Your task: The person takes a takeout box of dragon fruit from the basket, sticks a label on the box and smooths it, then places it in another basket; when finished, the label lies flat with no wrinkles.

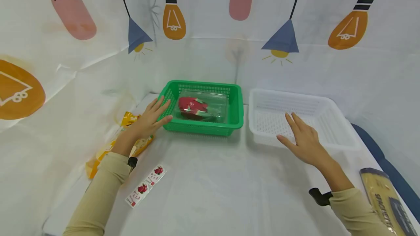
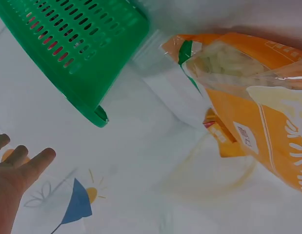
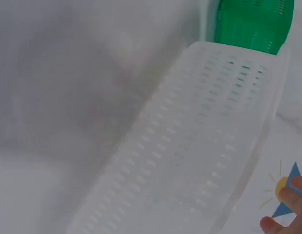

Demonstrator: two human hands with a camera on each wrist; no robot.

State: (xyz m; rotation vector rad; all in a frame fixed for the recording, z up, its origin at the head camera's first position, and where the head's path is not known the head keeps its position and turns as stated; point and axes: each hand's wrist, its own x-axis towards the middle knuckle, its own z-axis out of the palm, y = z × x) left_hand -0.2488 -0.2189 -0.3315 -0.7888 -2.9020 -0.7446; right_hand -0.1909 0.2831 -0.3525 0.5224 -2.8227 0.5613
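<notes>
While both flat hands, left (image 1: pixel 151 116) and right (image 1: pixel 303 137), hover, lightbulb-printed cloth (image 1: pixel 210 185) drapes table and walls.

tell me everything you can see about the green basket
The green basket is a rectangular plastic crate with slotted, perforated walls and a thick rim. It sits upright on the white-covered table, left of the white basket. A clear clamshell box with red fruit lies inside. The left hand rests, fingers straight, against its left wall.

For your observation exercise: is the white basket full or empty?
Empty: the white basket shows only its bare perforated floor, while the green basket holds a clear box.
</notes>
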